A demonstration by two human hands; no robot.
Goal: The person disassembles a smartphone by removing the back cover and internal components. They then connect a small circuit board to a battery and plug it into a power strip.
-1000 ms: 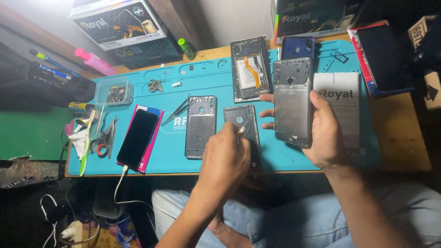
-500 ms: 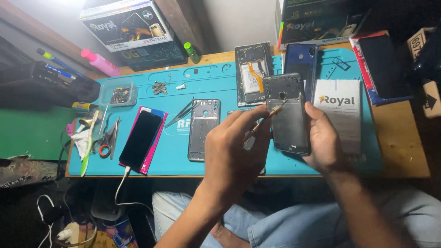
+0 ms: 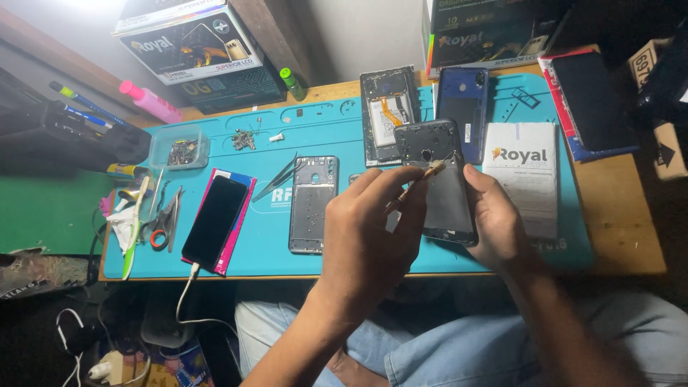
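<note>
1. Head view, packages: printed carton at back left on a dark box, second dark carton at back right, white leaflet flat on the mat's right end.
2. Hands: left hand pinches a thin screwdriver, tip on the grey phone back cover. Right hand grips the cover's right edge, holding it tilted above the mat.
3. Surface: teal work mat on wooden table; dim room.
</note>
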